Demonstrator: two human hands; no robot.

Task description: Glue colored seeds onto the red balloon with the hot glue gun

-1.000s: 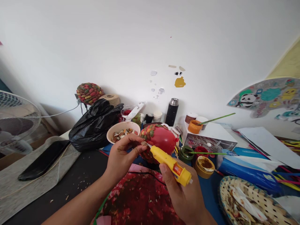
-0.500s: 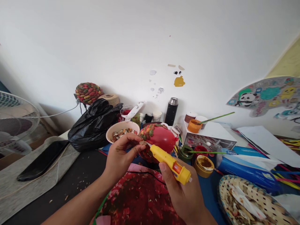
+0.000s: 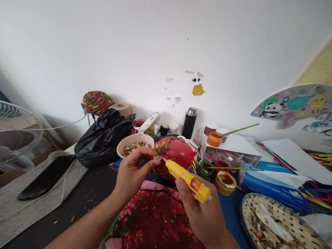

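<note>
My right hand [image 3: 204, 214] is wrapped round a yellow hot glue gun [image 3: 185, 178], its nozzle aimed left. The tip meets, or nearly meets, a small pale brown nutshell [image 3: 157, 157] pinched between the thumb and fingers of my left hand [image 3: 132, 173]. Just beyond both hands rests a red balloon [image 3: 181, 152]. Painted green, red and yellow shells [image 3: 163, 146] cover its left part, and the right part is bare. A pale bowl [image 3: 119, 148] of loose shells stands behind my left hand.
Open paint jars [image 3: 225, 183] with brushes stand right of the balloon. A woven basket [image 3: 290, 214] of scraps lies at lower right. Left are a black plastic bag [image 3: 101, 138], a phone [image 3: 44, 176] and a fan [image 3: 18, 135]. A black flask [image 3: 189, 122] stands by the wall.
Almost nothing differs. The glue gun and both hands keep their places around the shell; the whole view has shifted very slightly.
</note>
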